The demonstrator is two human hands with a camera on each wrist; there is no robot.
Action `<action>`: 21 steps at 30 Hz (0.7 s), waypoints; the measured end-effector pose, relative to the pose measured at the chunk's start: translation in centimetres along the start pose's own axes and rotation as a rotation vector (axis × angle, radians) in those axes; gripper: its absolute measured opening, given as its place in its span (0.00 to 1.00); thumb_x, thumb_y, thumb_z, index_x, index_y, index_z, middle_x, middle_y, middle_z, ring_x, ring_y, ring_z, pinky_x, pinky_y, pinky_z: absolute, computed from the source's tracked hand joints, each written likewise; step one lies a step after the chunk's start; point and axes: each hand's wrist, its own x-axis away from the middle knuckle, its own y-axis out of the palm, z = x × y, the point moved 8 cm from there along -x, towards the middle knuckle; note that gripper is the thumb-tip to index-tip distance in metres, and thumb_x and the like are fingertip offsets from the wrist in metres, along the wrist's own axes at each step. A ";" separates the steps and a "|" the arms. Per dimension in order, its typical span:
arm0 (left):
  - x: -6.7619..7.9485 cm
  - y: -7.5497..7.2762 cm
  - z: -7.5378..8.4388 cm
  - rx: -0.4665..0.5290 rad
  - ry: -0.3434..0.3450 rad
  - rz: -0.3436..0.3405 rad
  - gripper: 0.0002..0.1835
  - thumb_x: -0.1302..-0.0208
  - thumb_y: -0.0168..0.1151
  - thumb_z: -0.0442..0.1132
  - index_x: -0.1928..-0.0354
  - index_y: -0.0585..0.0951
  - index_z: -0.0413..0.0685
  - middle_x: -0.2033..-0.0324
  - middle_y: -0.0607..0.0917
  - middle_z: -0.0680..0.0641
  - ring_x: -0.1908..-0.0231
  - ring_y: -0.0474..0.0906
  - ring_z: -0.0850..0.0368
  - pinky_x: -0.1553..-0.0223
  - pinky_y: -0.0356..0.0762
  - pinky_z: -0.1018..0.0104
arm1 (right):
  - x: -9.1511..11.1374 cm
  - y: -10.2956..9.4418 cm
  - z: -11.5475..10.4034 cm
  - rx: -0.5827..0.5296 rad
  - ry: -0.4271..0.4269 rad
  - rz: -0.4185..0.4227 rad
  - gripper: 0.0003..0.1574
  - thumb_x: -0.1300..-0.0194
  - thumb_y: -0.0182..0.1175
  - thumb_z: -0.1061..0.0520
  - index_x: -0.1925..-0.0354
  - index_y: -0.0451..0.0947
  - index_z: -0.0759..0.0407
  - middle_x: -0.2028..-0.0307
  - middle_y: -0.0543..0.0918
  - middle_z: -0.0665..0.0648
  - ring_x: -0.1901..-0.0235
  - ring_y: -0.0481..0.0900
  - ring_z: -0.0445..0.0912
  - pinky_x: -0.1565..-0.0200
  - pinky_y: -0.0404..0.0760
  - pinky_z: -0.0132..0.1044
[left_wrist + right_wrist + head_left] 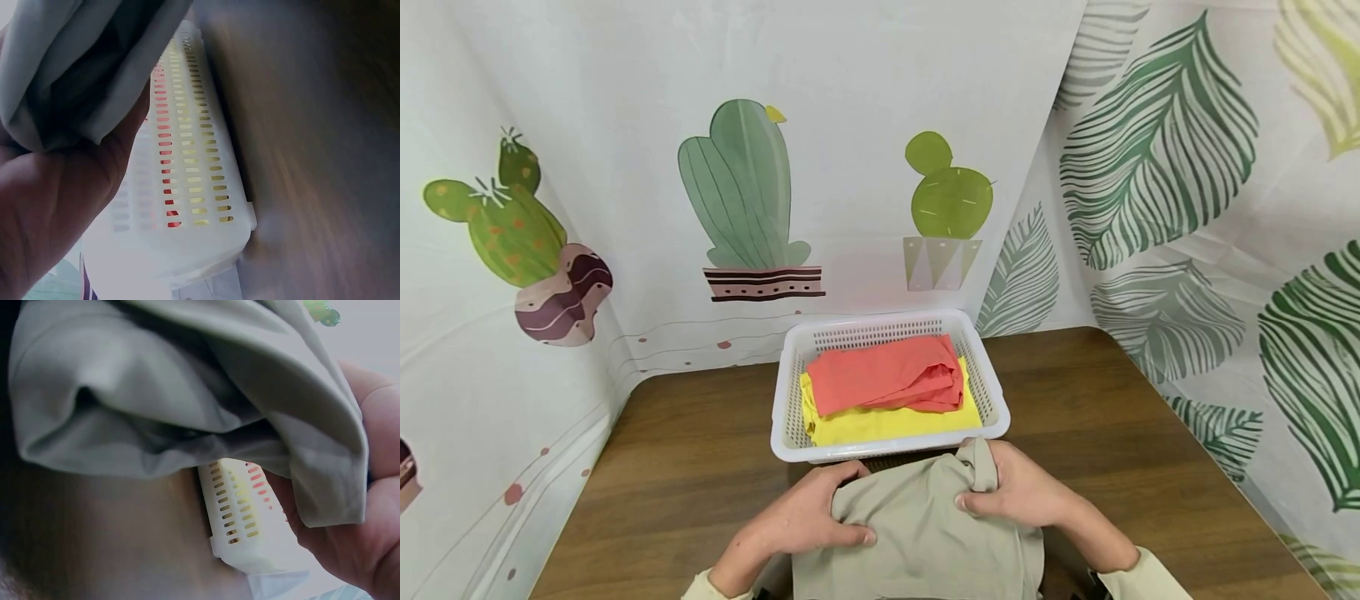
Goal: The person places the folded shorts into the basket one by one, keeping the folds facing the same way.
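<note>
A grey-green folded cloth hangs between both hands in front of the basket. My left hand grips its left upper edge, thumb on the near face and fingers behind. On the other side my right hand pinches the upper right corner, where the fabric bunches into a fold. Layered folds of the cloth show in the right wrist view. Just beyond the hands stands a white perforated plastic basket, holding a folded red cloth on top of a folded yellow cloth.
The basket stands on a brown wooden table near its back edge. Table surface extends to the left and right of it. Behind, a white curtain printed with cacti and leaves hangs around the table.
</note>
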 end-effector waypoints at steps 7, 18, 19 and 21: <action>0.0 -0.2 0.0 0.016 0.004 0.007 0.23 0.43 0.83 0.53 0.48 0.81 0.68 0.62 0.85 0.61 0.61 0.81 0.65 0.55 0.80 0.68 | 0.0 -0.3 -0.5 -0.007 -0.027 0.008 0.17 0.37 0.75 0.64 0.54 0.80 0.53 0.65 0.87 0.52 0.61 0.82 0.37 0.55 0.84 0.34; 0.1 -1.0 0.7 0.056 0.033 0.028 0.23 0.43 0.83 0.53 0.49 0.82 0.66 0.61 0.86 0.60 0.60 0.82 0.64 0.53 0.80 0.67 | -0.3 -0.9 -1.3 0.022 -0.017 0.028 0.18 0.35 0.76 0.60 0.50 0.81 0.52 0.60 0.88 0.50 0.58 0.84 0.40 0.52 0.84 0.35; 0.1 -1.0 0.7 0.057 0.029 0.031 0.23 0.43 0.83 0.53 0.49 0.82 0.66 0.61 0.86 0.60 0.60 0.82 0.64 0.53 0.80 0.67 | -0.4 -0.9 -1.3 0.023 -0.010 0.031 0.18 0.35 0.76 0.60 0.49 0.82 0.52 0.59 0.89 0.50 0.58 0.84 0.40 0.52 0.84 0.35; 0.2 -1.2 0.8 0.060 0.022 0.038 0.23 0.43 0.83 0.53 0.49 0.81 0.66 0.61 0.86 0.60 0.60 0.82 0.64 0.53 0.80 0.67 | -0.4 -1.0 -1.3 0.025 0.009 0.040 0.19 0.35 0.76 0.59 0.49 0.82 0.52 0.59 0.89 0.50 0.58 0.84 0.40 0.52 0.84 0.35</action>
